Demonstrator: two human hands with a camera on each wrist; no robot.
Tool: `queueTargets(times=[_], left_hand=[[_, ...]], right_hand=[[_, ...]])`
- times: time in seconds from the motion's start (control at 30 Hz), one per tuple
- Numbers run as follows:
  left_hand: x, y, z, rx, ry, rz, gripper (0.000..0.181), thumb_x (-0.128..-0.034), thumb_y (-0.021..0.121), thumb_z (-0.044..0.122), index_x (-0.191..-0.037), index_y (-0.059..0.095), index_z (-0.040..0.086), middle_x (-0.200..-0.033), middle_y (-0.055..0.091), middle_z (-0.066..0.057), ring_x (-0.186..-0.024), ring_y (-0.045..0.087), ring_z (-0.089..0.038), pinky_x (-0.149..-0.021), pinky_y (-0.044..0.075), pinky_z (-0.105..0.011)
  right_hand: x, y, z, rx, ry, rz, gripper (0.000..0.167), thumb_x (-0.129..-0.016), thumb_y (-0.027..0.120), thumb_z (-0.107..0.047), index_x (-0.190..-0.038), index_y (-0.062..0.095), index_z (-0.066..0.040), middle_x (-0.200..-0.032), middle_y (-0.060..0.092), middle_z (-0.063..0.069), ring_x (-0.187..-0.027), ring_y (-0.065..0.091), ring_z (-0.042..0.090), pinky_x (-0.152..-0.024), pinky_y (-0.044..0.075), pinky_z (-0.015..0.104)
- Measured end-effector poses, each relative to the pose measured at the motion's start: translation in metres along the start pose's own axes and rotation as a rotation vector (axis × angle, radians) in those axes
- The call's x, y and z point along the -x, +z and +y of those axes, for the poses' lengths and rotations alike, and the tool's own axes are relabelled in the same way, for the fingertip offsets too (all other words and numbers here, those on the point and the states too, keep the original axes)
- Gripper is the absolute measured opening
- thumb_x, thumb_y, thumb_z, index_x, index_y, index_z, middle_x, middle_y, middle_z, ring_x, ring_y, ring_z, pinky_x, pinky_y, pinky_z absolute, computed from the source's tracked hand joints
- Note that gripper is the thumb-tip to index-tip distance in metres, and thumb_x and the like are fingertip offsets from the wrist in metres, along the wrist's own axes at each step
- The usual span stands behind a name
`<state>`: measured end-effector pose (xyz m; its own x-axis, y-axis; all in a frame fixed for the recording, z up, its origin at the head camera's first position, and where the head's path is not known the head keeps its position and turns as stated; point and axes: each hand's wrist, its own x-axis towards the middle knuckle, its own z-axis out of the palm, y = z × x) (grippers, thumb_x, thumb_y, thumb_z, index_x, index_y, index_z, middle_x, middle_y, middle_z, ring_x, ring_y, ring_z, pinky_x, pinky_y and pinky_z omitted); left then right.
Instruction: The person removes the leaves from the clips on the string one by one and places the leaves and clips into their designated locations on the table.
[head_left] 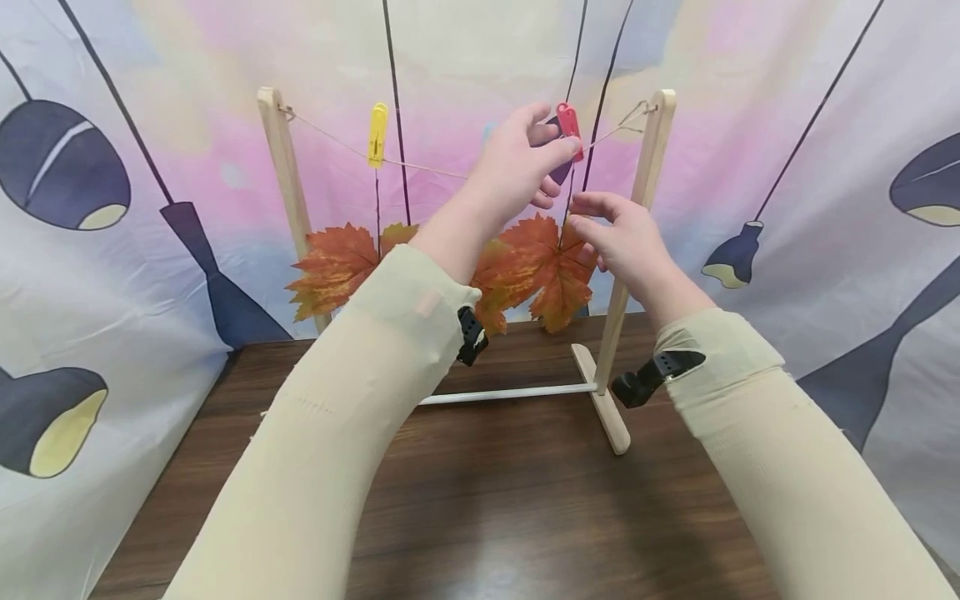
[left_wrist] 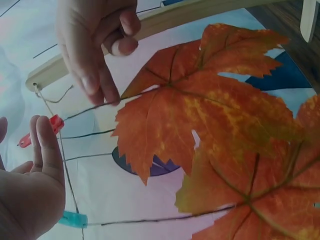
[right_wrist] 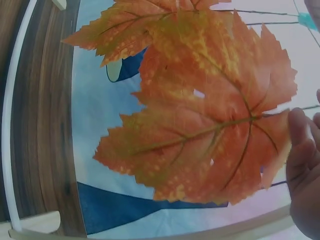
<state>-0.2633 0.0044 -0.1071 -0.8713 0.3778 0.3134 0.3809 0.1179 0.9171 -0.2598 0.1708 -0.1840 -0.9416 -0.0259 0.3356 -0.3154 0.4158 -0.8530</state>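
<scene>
A red clothespin (head_left: 568, 125) is clipped on a thin string near its right end, with a maple leaf (head_left: 558, 271) hanging below by its dark stem. Beside the clothespin is my left hand (head_left: 517, 154), its fingers spread and the thumb tip over the pin's lower part; whether it touches is hard to tell. My right hand (head_left: 626, 242) is lower, thumb and index fingertips apart at the stem. The left wrist view shows these right fingertips beside the stem, above the orange-red blade. A yellow clothespin (head_left: 377, 137) holds another leaf (head_left: 337, 262) at the left.
Wooden posts (head_left: 651, 158) carry the string, and a white rod (head_left: 517, 393) joins their feet on the dark wooden table (head_left: 525, 500). A teal clothespin (left_wrist: 74, 219) grips the string over a middle leaf (left_wrist: 250, 200). A patterned cloth (head_left: 480, 50) hangs behind.
</scene>
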Motion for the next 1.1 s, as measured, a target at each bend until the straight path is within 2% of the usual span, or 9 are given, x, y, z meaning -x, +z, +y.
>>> queueTargets(times=[0.13,0.23,0.37,0.5,0.6,0.67,0.83,1.1], left_hand=[[-0.001,0.004,0.0,0.018,-0.006,-0.013,0.065,-0.0923,0.061,0.028,-0.147,0.026,0.023,-0.137,0.047,0.005,-0.083,0.061,-0.031,-0.068,0.054,-0.035],[-0.002,0.005,0.0,0.039,-0.025,-0.006,0.07,-0.0925,0.06,0.029,-0.149,0.02,0.023,-0.142,0.042,0.006,-0.089,0.061,-0.033,-0.073,0.054,-0.036],[-0.005,0.005,0.0,0.049,-0.04,0.004,0.073,-0.0924,0.06,0.028,-0.151,0.017,0.022,-0.144,0.038,0.006,-0.08,0.061,-0.029,-0.076,0.054,-0.038],[-0.006,0.007,0.001,0.021,-0.039,0.004,0.066,-0.0924,0.06,0.028,-0.148,0.025,0.022,-0.14,0.043,0.006,-0.065,0.056,-0.022,-0.07,0.054,-0.034],[-0.006,0.009,0.004,0.001,-0.038,0.014,0.06,-0.0925,0.06,0.028,-0.145,0.032,0.023,-0.134,0.049,0.006,-0.063,0.054,-0.022,-0.066,0.054,-0.032],[-0.007,0.01,0.006,-0.006,-0.043,0.019,0.06,-0.0927,0.06,0.028,-0.145,0.031,0.024,-0.133,0.049,0.007,-0.065,0.053,-0.022,-0.066,0.054,-0.032],[-0.008,0.015,0.009,0.001,-0.047,0.038,0.058,-0.0932,0.059,0.026,-0.145,0.033,0.021,-0.132,0.05,0.007,-0.064,0.049,-0.019,-0.066,0.053,-0.03],[-0.009,0.017,0.008,0.061,-0.073,0.086,0.041,-0.0936,0.059,0.025,-0.133,0.05,0.021,-0.121,0.056,0.012,-0.057,0.047,-0.017,-0.062,0.053,-0.029]], right_hand=[[0.0,0.004,-0.001,-0.029,-0.007,0.052,0.044,-0.092,0.06,-0.027,-0.133,0.052,-0.013,-0.127,0.055,0.003,-0.061,0.056,0.017,-0.053,0.046,0.023],[0.0,0.007,-0.001,-0.038,-0.003,0.069,0.043,-0.092,0.061,-0.026,-0.132,0.053,-0.012,-0.125,0.056,0.005,-0.059,0.055,0.015,-0.053,0.047,0.023],[0.0,0.012,-0.001,-0.09,0.008,0.067,0.043,-0.092,0.061,-0.024,-0.132,0.053,-0.009,-0.123,0.058,0.006,-0.053,0.053,0.013,-0.048,0.043,0.021],[0.0,0.015,0.0,-0.131,0.01,0.097,0.041,-0.091,0.063,-0.025,-0.127,0.057,-0.008,-0.114,0.062,0.005,-0.052,0.05,0.012,-0.047,0.042,0.02],[0.001,0.017,0.0,-0.146,-0.001,0.127,0.036,-0.089,0.065,-0.025,-0.12,0.061,-0.007,-0.1,0.063,0.004,-0.052,0.049,0.013,-0.049,0.043,0.021],[0.002,0.018,-0.001,-0.153,-0.012,0.144,0.032,-0.089,0.066,-0.024,-0.116,0.063,-0.006,-0.092,0.062,0.004,-0.052,0.048,0.013,-0.049,0.044,0.022],[0.005,0.017,-0.001,-0.171,-0.015,0.157,0.023,-0.09,0.065,-0.021,-0.108,0.064,-0.007,-0.088,0.062,0.006,-0.051,0.045,0.013,-0.048,0.042,0.023],[0.007,0.021,-0.002,-0.168,-0.037,0.149,0.021,-0.089,0.065,-0.017,-0.105,0.064,-0.004,-0.087,0.063,0.006,-0.047,0.043,0.013,-0.046,0.042,0.024]])
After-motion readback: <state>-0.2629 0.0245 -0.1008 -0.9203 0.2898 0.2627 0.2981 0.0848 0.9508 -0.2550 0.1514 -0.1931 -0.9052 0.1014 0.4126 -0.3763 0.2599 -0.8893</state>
